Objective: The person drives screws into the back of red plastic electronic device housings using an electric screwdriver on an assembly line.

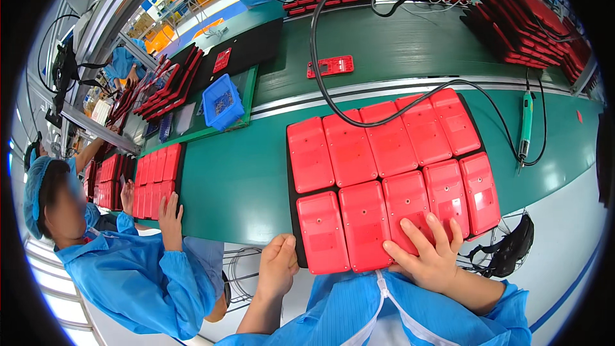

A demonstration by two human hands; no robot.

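A black tray [298,253] lies on the green bench in front of me, its near edge close to my body. Two rows of red plastic housings [349,147] fill it, with small screw holes visible in their backs. At the tray's left edge my left hand [277,266] is closed, its thumb against the rim; the fingertips are hidden. My right hand [426,253] rests with spread fingers on the near-row housings, towards the right.
A green electric screwdriver [526,125] lies at right; its black cable arches over the tray. A blue bin [221,102] of small parts and a single red frame [330,66] lie beyond. Stacked red-filled trays [528,22] stand far right. A co-worker [138,275] handles another tray at left.
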